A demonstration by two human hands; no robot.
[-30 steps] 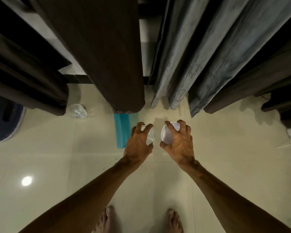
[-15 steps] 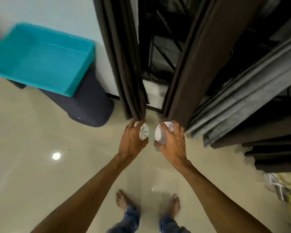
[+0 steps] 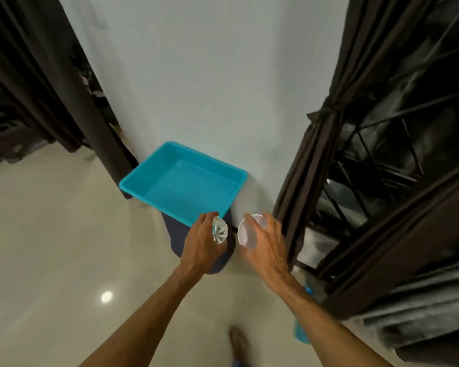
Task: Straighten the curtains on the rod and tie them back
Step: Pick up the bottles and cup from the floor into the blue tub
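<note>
My left hand (image 3: 200,245) grips a clear cut-glass tumbler (image 3: 219,230) near the front corner of a turquoise tub. My right hand (image 3: 266,247) holds a white cup (image 3: 249,230) a little to the right of the glass. A dark brown curtain (image 3: 321,144) hangs at the right, gathered by a knotted tie-back (image 3: 329,108) of the same cloth. Another dark curtain (image 3: 45,83) hangs at the far left. Grey curtain folds (image 3: 424,311) lie at the lower right.
The turquoise plastic tub (image 3: 133,181) sits on a dark navy stool (image 3: 178,234) against the pale wall (image 3: 210,75). A black window grille (image 3: 382,168) shows behind the right curtain. Glossy cream floor tiles (image 3: 51,247) spread to the left. My bare foot (image 3: 239,345) stands below.
My view has swung left from the window curtains to the wall and tub. Both hands keep their hold on the glass and the cup, now just by the tub's near corner.
</note>
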